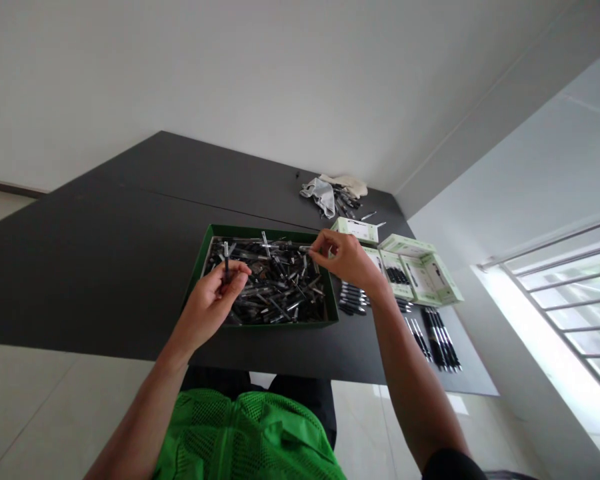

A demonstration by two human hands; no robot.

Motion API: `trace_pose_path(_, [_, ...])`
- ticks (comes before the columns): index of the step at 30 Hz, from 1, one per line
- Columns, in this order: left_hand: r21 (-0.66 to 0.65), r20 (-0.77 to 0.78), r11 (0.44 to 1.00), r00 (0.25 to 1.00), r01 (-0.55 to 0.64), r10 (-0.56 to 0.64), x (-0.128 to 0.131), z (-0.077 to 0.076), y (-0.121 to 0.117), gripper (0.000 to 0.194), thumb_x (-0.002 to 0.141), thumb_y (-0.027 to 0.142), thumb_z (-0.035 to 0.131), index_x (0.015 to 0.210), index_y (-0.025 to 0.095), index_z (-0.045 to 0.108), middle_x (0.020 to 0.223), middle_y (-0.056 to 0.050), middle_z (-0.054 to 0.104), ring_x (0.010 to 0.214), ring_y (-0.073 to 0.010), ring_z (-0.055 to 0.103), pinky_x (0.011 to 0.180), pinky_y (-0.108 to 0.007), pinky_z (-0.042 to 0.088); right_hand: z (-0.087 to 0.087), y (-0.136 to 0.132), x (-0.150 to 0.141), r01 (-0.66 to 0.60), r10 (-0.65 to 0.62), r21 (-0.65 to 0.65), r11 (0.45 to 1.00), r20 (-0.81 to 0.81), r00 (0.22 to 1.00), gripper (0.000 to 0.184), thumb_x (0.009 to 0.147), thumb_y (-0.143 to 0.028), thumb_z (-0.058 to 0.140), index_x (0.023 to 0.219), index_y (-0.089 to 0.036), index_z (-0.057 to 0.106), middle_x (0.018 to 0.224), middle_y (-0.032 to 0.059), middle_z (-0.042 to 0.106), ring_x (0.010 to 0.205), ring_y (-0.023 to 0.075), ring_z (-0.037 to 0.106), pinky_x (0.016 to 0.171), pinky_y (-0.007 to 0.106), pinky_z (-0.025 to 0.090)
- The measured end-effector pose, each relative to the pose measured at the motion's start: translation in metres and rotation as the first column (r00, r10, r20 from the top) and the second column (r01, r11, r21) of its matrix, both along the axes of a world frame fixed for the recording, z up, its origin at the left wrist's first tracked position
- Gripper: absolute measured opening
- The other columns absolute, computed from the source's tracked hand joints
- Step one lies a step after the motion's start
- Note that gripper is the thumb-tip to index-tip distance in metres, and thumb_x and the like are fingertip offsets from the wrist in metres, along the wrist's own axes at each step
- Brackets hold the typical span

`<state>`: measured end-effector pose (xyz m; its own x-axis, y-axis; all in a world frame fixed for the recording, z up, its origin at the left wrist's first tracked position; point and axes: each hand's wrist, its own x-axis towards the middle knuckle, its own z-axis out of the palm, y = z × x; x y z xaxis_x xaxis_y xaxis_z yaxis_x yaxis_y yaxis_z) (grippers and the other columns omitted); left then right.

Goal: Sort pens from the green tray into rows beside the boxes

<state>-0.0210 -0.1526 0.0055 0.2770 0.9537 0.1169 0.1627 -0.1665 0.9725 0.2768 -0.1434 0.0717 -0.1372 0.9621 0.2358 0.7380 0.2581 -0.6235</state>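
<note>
The left hand (210, 300) is closed on a dark pen (226, 261), pinching it between thumb and curled fingers so that it stands upright above the near left part of the tray. The left forearm (155, 393) rises from the lower left, with the wrist bent and the hand turned inward.

The right forearm (400, 353) reaches up and across from the lower right, and the right hand (343, 257) hangs over the tray's right side with its back upward. Its thumb and fingers are bunched and gripping the end of a thin pen (305, 249), which lies almost level and points toward the left hand. The two hands are near each other but not touching.

Below them, the green tray (260, 233) holds a loose heap of black and silver pens (265, 283). It sits on the dark worktop (105, 280). Just right of the tray are open pale green boxes (420, 270) with pens inside and rows of pens (443, 340) beside them. Farther back, a crumpled grey cloth (321, 197) lies against a small pile of pens (347, 200).
</note>
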Motion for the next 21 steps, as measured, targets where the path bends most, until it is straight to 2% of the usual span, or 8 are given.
trace_pose_path(3, [0.057,-0.027,0.998,1.000,-0.001,0.002,0.000,0.002,0.000,0.033,0.097,0.051,0.066,0.101,0.019,0.070,0.080,-0.001,0.061,0.066,-0.0133,0.050,0.058,-0.022,0.040,-0.002,-0.002,0.006,0.008,-0.009,-0.008,1.000,-0.119,0.993,0.026,0.096,-0.033,0.067,0.117,-0.018,0.072,0.090,0.0028,0.079,0.068,0.0138,0.059,0.068,0.030,0.044])
trace_pose_path(5, [0.087,-0.066,0.996,0.998,0.024,-0.018,-0.001,0.002,0.000,0.031,0.098,0.049,0.065,0.098,0.018,0.070,0.075,0.001,0.056,0.062,-0.0124,0.047,0.057,-0.023,0.038,-0.007,-0.001,0.006,0.019,-0.020,-0.008,1.000,-0.152,0.988,0.033,0.100,-0.034,0.060,0.125,-0.017,0.072,0.096,0.0048,0.081,0.070,0.0150,0.061,0.071,0.033,0.046])
trace_pose_path(9, [0.095,-0.120,0.994,0.991,0.062,-0.050,-0.004,0.002,0.000,0.026,0.099,0.044,0.063,0.100,0.019,0.071,0.074,0.002,0.055,0.063,-0.0128,0.048,0.060,-0.023,0.040,-0.018,0.001,0.003,0.042,-0.040,0.009,0.999,-0.167,0.985,0.030,0.103,-0.036,0.053,0.111,-0.017,0.074,0.094,0.0063,0.082,0.070,0.0154,0.058,0.070,0.033,0.045])
trace_pose_path(16, [0.061,-0.058,0.998,0.998,0.028,-0.025,-0.001,0.006,-0.001,0.013,0.086,0.031,0.066,0.082,0.019,0.062,0.074,0.002,0.059,0.060,-0.0110,0.050,0.055,-0.021,0.039,-0.025,-0.002,-0.009,-0.029,-0.012,-0.120,0.992,-0.326,0.945,0.029,0.103,-0.045,0.055,0.117,-0.019,0.055,0.094,0.0061,0.082,0.062,0.0126,0.054,0.062,0.028,0.043])
trace_pose_path(18, [0.059,-0.051,0.998,0.999,0.011,-0.008,0.000,0.007,0.000,0.014,0.085,0.032,0.066,0.083,0.019,0.062,0.074,0.002,0.058,0.060,-0.0111,0.050,0.055,-0.021,0.040,-0.025,-0.002,-0.011,-0.018,-0.013,-0.106,0.994,-0.286,0.958,0.025,0.101,-0.041,0.059,0.113,-0.020,0.056,0.093,0.0050,0.080,0.065,0.0126,0.056,0.064,0.028,0.044])
trace_pose_path(21, [0.058,-0.053,0.998,0.999,-0.003,0.007,0.000,0.007,0.000,0.015,0.087,0.034,0.066,0.084,0.019,0.061,0.074,0.002,0.057,0.060,-0.0109,0.048,0.055,-0.021,0.039,-0.027,0.001,-0.013,-0.051,0.046,-0.039,0.998,-0.129,0.991,0.015,0.098,-0.032,0.065,0.107,-0.019,0.065,0.094,0.0033,0.077,0.070,0.0128,0.058,0.069,0.027,0.044])
